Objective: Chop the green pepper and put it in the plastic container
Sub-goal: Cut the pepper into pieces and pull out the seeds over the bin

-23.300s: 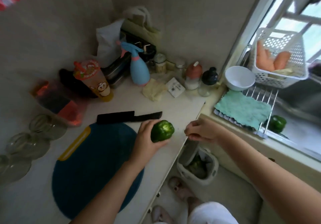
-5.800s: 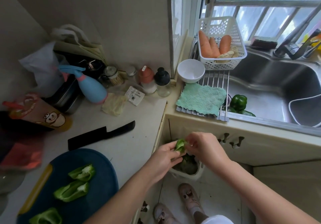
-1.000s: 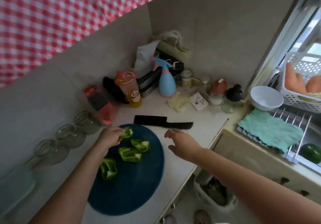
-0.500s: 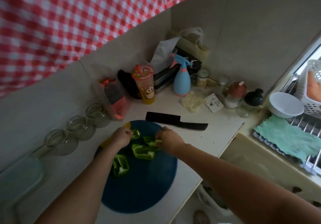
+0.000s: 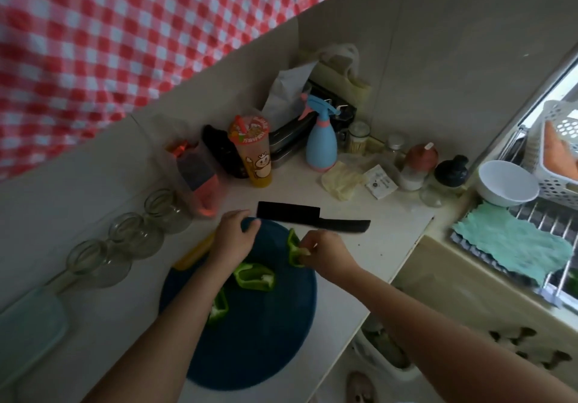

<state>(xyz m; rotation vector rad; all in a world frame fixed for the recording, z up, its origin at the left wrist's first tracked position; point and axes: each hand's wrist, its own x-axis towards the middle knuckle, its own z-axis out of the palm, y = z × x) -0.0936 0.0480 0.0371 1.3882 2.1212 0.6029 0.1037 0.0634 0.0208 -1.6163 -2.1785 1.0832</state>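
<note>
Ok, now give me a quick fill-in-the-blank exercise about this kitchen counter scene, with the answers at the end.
The right hand pinches a strip of green ____. The knife lying on the counter beyond the board is ____ in colour. Other cut pieces lie on the dark ____ cutting board.
Missing words: pepper; black; blue.

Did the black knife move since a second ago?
No. The knife lies just past the board's far edge, on the near side of the white packet, the same as before.
</note>
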